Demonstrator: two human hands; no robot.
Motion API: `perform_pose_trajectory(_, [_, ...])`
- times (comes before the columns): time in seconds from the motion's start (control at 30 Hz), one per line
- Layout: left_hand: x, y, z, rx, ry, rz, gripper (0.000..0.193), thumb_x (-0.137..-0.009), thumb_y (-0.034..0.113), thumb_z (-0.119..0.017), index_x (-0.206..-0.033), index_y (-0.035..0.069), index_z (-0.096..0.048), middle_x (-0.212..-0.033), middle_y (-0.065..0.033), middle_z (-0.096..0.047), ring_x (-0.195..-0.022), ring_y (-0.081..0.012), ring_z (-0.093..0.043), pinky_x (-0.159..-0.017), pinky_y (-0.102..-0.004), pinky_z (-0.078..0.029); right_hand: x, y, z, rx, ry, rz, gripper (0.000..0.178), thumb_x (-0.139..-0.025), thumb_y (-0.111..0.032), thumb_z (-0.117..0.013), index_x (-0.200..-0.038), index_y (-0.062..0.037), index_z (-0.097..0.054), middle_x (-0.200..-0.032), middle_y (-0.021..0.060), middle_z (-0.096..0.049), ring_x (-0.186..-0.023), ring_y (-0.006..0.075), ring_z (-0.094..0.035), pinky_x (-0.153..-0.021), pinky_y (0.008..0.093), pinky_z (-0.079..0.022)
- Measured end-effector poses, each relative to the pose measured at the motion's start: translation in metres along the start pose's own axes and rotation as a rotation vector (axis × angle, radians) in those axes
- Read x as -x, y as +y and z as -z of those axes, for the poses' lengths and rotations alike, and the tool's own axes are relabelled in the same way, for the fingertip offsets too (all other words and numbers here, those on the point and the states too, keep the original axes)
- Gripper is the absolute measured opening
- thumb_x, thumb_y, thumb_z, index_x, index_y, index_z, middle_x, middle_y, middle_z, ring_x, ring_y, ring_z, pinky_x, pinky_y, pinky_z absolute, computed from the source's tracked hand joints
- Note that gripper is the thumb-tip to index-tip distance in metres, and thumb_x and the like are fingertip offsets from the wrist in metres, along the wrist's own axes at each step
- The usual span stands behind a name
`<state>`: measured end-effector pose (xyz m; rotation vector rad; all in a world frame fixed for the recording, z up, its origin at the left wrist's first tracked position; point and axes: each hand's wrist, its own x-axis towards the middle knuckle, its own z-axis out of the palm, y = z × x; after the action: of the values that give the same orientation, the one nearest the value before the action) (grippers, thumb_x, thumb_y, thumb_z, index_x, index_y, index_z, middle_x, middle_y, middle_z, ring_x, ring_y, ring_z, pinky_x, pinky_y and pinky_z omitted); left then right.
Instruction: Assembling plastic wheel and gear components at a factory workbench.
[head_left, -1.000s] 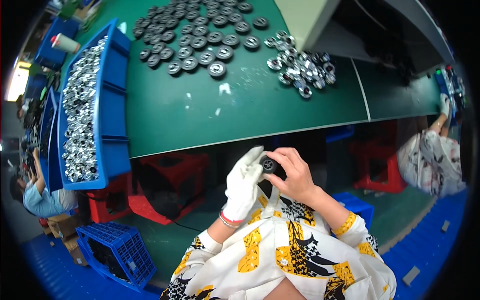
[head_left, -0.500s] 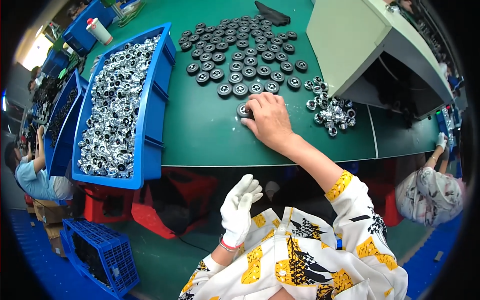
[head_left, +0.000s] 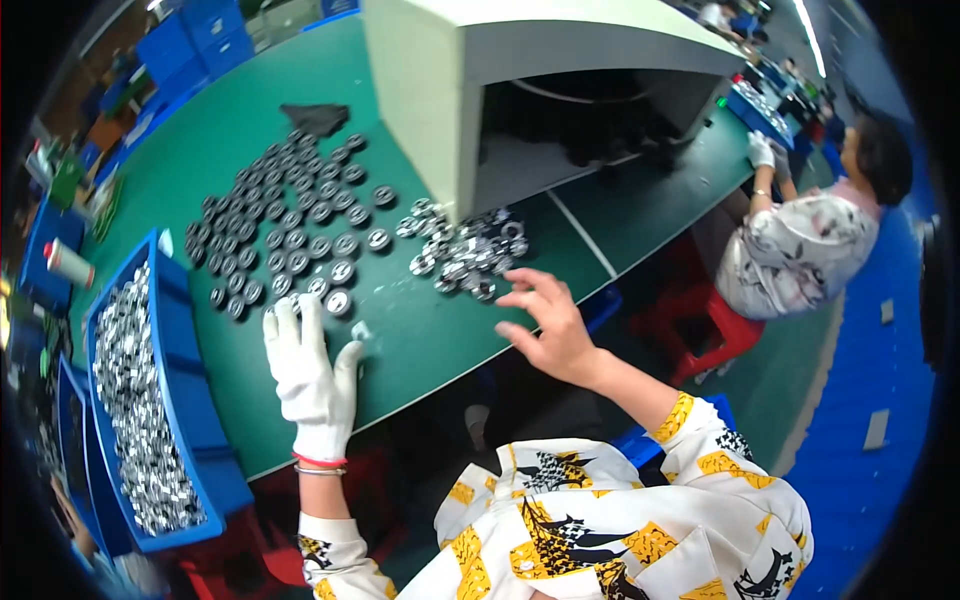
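Note:
My left hand [head_left: 312, 385], in a white glove, lies over the green table with its fingers stretched out and thumb apart. Its fingertips reach the near edge of a large group of small black wheels [head_left: 320, 247] with silver centres; whether they touch one cannot be made out. My right hand [head_left: 550, 325] is bare and held above the table's front edge. Its fingers are spread, with nothing between them. Just beyond it lies a pile of shiny silver hub-like parts [head_left: 468, 255].
A blue bin [head_left: 190, 375] full of silver parts stands at the left. A pale machine housing [head_left: 425, 110] with a dark opening rises behind the pile. Black cloth [head_left: 316, 118] and a white bottle [head_left: 68, 263] lie farther back. A co-worker [head_left: 800, 240] sits at the right.
My view has swung right. The right hand has let go of a wheel and moved over beside the silver pile. My left hand has come up from my lap to the wheels.

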<state>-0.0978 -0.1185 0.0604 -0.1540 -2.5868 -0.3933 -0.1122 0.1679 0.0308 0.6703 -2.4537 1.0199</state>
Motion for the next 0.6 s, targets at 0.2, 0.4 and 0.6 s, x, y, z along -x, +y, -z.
perform_pose_trajectory(0.2, [-0.028,-0.015,-0.022,-0.153,-0.206,0.002,0.061,-0.076,0.01,-0.065,-0.133,0.008,-0.043,-0.133,-0.0198,-0.041,-0.122,-0.0439,-0.037,-0.103,-0.0485,-0.031,0.002,0.084,0.074,0.223,0.147,-0.127,0.028,-0.073,-0.011,-0.07,-0.098,-0.0054,-0.061,-0.116,0.0157,-0.055,-0.108,0.0322,-0.054,-0.091,0.04,-0.04])
perform_pose_trajectory(0.4, [-0.042,-0.034,-0.037,-0.184,-0.247,0.03,0.057,-0.081,0.01,-0.058,-0.136,0.011,-0.043,-0.132,-0.0191,-0.043,-0.122,-0.0434,-0.037,-0.105,-0.0476,-0.029,-0.03,0.181,0.11,0.24,0.25,-0.258,0.027,-0.076,-0.015,-0.07,-0.098,-0.0019,-0.061,-0.112,0.0153,-0.057,-0.097,0.034,-0.058,-0.084,0.0393,-0.047])
perform_pose_trajectory(0.6, [-0.045,-0.057,-0.057,-0.254,-0.215,0.031,0.059,-0.081,0.01,-0.057,-0.138,0.014,-0.043,-0.138,-0.0223,-0.041,-0.124,-0.0417,-0.037,-0.107,-0.0465,-0.027,-0.052,0.227,0.114,0.467,0.149,-0.218,0.028,-0.077,-0.023,-0.07,-0.097,-0.0049,-0.063,-0.108,0.013,-0.056,-0.092,0.0331,-0.06,-0.08,0.0393,-0.048])
